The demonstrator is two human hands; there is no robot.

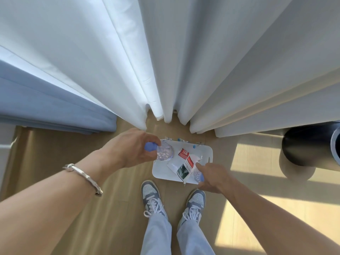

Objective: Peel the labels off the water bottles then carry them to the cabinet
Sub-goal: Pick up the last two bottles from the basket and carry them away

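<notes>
Both bottles are hard to read. The clear bottle (165, 154) in the left hand (128, 148) is seen almost end-on, so its length collapses into a round glassy disc. Its blue cap (150, 146) is nearest the person and its base points down at the near-left part of the white tray (161, 172), with the long axis close to upright. The fingers curl round the neck and hide it.

The second bottle (198, 175) hangs above the tray's near-right edge, mostly hidden by the right hand (211, 179), and its clear plastic melts into the white beneath. Only a blue cap and a bit of shoulder show. The cap lies next to the hand and the body leads off toward the tray's middle, steeply foreshortened. That hand grips the bottle at the top, with the forefinger stretched forward. How the other fingers lie I cannot tell.

A loose label (184, 169), white, red and dark green, hangs crumpled just beside this bottle, over the tray's near side. Whether it is still stuck to the bottle I cannot tell. A red label (184, 153) lies near the tray's middle. Small blue bits along the far rim are too small to name.

The tray sits on the wooden floor (119, 190), just beyond the person's sneakers (150, 192). White curtains (165, 70) hang past its far rim. A black cylinder (303, 148) stands well to the tray's right, cut off by the edge of view. A bracelet (84, 174) circles the left wrist.
</notes>
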